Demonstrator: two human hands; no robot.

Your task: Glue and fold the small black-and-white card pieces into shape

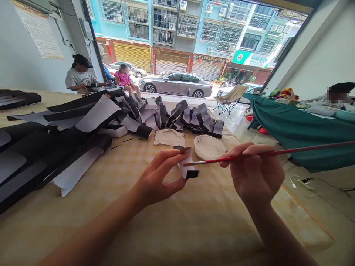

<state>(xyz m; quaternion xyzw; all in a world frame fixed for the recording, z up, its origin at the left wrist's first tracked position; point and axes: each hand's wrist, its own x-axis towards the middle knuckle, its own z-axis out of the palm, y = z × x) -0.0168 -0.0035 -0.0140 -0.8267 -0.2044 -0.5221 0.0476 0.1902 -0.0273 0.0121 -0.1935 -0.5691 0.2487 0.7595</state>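
One small black-and-white paper piece [187, 156], held up over the table [177, 236], pinched between thumb and fingers of the left grip [155, 175]. In the right grip [253, 171], clasped, a red-handled paintbrush [305, 148], bristles apparently against the white face. By the look of it, brushing of this piece under way, not finished. Toward the far edge, a heap of folded paper pieces [191, 117], perhaps already done; along the left edge, long black-and-white sheets [66, 142], seemingly still to do. Beyond the piece, a white bowl [204, 156] and a crumpled cloth [169, 137].
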